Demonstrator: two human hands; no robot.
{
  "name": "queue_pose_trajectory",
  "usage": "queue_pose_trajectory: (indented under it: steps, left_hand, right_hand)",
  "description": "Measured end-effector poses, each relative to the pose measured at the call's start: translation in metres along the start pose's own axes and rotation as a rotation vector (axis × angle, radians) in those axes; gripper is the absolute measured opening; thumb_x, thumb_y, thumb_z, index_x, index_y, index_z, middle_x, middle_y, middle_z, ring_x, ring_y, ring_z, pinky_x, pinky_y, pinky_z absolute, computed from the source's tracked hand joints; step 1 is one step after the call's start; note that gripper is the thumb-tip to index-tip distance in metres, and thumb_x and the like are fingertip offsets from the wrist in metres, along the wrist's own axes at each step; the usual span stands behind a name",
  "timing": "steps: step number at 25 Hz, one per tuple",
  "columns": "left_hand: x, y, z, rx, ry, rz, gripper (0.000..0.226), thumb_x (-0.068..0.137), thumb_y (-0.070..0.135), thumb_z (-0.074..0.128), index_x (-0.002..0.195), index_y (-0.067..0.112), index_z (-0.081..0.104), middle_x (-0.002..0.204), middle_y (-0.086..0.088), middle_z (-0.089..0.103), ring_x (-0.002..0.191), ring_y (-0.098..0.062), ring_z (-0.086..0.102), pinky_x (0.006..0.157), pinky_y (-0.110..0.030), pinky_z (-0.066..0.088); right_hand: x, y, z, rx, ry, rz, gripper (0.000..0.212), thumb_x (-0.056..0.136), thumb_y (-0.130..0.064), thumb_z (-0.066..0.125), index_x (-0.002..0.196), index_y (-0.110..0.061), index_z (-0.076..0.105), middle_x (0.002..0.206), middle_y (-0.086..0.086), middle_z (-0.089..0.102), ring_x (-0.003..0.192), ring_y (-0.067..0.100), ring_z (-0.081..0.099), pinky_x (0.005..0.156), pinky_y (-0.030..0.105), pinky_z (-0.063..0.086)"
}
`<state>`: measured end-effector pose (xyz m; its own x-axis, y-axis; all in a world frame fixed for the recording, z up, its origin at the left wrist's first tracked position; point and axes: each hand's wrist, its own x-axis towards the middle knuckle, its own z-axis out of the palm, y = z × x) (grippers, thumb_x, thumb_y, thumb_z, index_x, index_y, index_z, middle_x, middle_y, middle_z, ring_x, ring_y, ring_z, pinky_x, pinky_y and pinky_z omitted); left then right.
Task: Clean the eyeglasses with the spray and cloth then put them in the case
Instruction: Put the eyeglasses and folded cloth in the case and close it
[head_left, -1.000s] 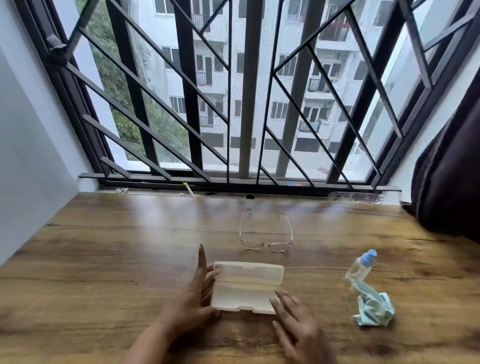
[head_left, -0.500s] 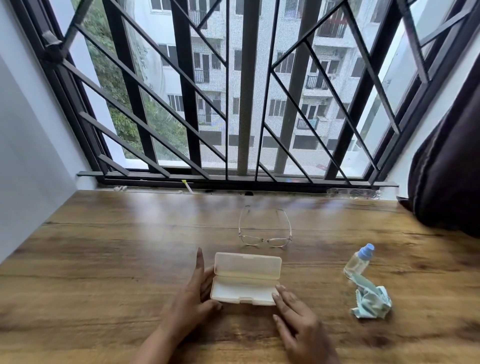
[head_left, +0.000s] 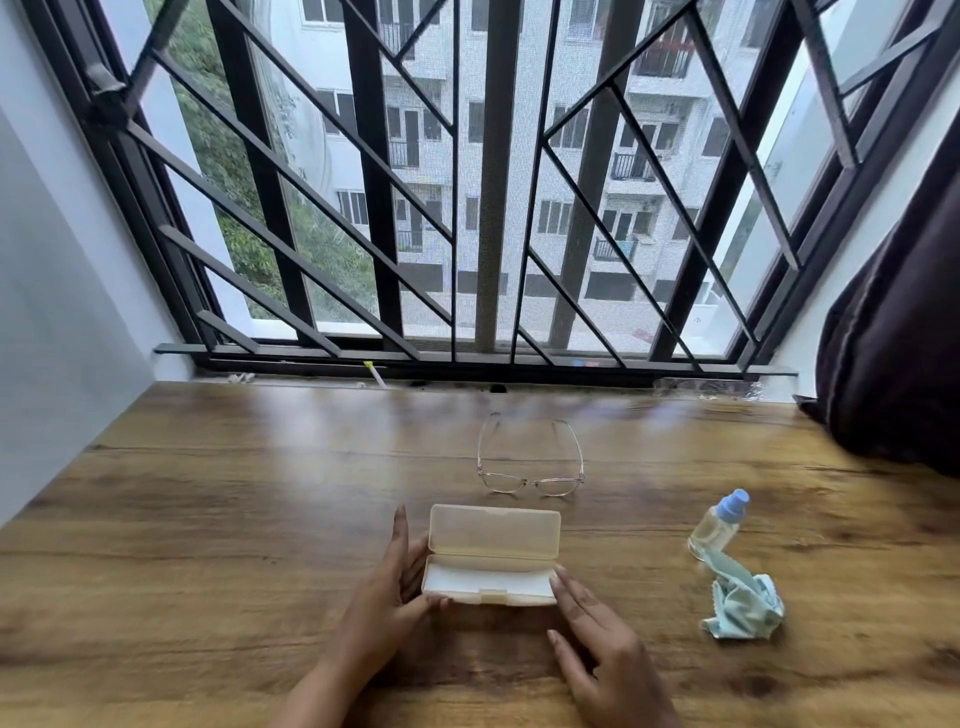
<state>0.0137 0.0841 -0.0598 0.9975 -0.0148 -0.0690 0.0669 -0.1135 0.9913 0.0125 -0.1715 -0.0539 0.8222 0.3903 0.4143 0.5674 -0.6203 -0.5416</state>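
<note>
Only the case (head_left: 492, 555) lies open on the tabletop (head_left: 208, 519), left hand (head_left: 387, 597) and right hand (head_left: 597, 631) loosely touching its ends; eyeglasses (head_left: 530, 460) at twelve o'clock, spray (head_left: 719, 525) and cloth (head_left: 743, 605) at three, seemingly untouched.

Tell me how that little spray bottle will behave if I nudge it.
The spray bottle stands tall and narrow, so it would probably tip rather than slide. Small clear plastic suggests it's light. Its round body could roll once down, perhaps toward the crumpled cloth lying against its base.
</note>
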Motion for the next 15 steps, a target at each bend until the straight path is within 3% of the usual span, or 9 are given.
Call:
queue_pose_trajectory:
  steps: [6, 15]
  left_hand:
    - [0.003, -0.0016, 0.0021, -0.038, 0.041, -0.029, 0.103, 0.075, -0.024, 0.056, 0.141, 0.022, -0.009, 0.124, 0.012, 0.048, 0.106, 0.015, 0.053, 0.082, -0.005, 0.042]
    - [0.0031, -0.0056, 0.0024, -0.021, 0.052, -0.036, 0.102, 0.075, -0.021, 0.059, 0.143, 0.02, -0.006, 0.124, 0.015, 0.049, 0.11, 0.013, 0.052, 0.086, -0.003, 0.04]
  right_hand:
    - [-0.0003, 0.0001, -0.0016, 0.029, -0.016, 0.011, 0.062, 0.068, -0.002, 0.076, 0.126, -0.002, 0.054, 0.132, 0.007, 0.055, 0.122, 0.017, 0.052, 0.103, 0.026, 0.038]
    - [0.0001, 0.0016, -0.0021, 0.049, -0.02, 0.004, 0.06, 0.071, -0.003, 0.073, 0.127, -0.002, 0.052, 0.133, 0.008, 0.053, 0.124, 0.022, 0.051, 0.105, 0.024, 0.035]
